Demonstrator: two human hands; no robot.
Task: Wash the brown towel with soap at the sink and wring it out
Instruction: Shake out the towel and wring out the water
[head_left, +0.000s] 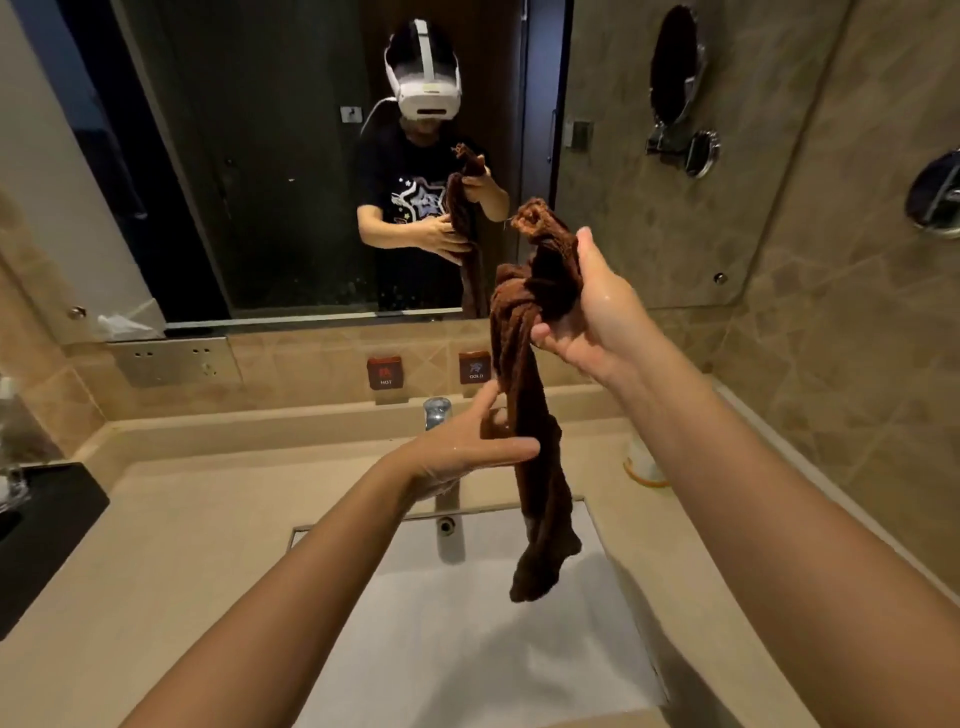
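Fingers (543, 332) of your right hand (597, 312) are curled around the upper part of the brown towel (524, 395) and grip it, with one twisted end sticking up above the hand. Your left hand (462, 447) is lower, its fingers spread and not closed, touching the hanging part of the towel from the left side. You hold the towel in the air above the white sink (467, 623), and its lower end hangs over the basin without touching it. Behind the towel stands the faucet (435, 413) on the beige table (182, 519). Both hands look wet.
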